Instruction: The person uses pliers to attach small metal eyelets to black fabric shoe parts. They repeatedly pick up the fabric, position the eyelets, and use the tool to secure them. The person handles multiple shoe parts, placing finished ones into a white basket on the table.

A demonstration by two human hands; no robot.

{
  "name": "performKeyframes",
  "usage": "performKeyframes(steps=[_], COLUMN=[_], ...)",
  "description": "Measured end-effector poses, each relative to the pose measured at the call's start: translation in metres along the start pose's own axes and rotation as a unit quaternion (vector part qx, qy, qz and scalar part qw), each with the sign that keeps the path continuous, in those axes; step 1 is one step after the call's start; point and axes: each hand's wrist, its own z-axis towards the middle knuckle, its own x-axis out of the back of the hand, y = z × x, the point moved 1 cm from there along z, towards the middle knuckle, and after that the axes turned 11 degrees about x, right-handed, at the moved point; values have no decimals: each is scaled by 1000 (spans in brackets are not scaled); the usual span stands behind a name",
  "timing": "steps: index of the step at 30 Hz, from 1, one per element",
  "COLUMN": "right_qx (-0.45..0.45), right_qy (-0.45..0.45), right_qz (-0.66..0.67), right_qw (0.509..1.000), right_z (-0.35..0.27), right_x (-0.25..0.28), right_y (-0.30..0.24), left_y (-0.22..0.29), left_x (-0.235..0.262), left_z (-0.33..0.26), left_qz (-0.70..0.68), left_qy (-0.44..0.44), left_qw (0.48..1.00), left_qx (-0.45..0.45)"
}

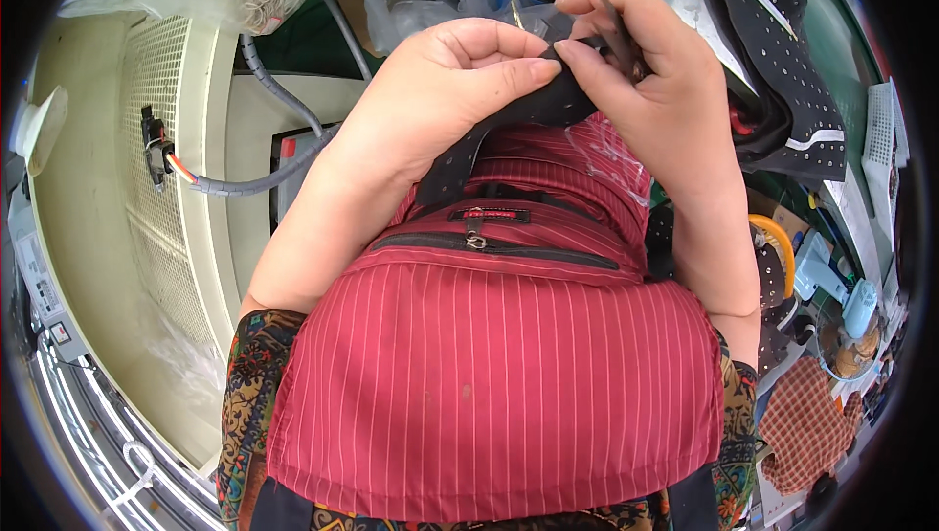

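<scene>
My left hand [440, 81] is closed, pinching the edge of a black dotted fabric piece [533, 110] between thumb and forefinger. Just beside it, the thumb and fingers of my right hand [675, 91] pinch the same piece. Dark metal thread snips [613, 27] are tucked in my right palm, with their pointed end up; the rest of them is hidden by the fingers. The fabric hangs down over the lap of my red pinstriped apron [499, 365], which has a zipped pocket. Both hands are raised above the far end of the apron.
More black dotted fabric with white zips [817, 140] drapes over the table edge at right. Clear plastic bags [401, 3] hang at the back. A cream machine panel [98, 218] and grey cable conduit [264, 179] stand left. A blue handled tool [820, 267] and checked cloth [812, 423] lie right.
</scene>
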Motion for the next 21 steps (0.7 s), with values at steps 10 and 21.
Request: performKeyframes(steps=[10,21], right_qx=[21,22], right_qy=[60,84], right_qz=[105,56], right_qw=[992,995], right_z=[0,6], right_x=[17,11], right_y=[7,7], left_y=[2,7], left_x=[1,-1], left_z=[-2,-7], left_qz=[69,79], left_qy=[27,21], left_qw=[994,995], left_qx=[-83,-64])
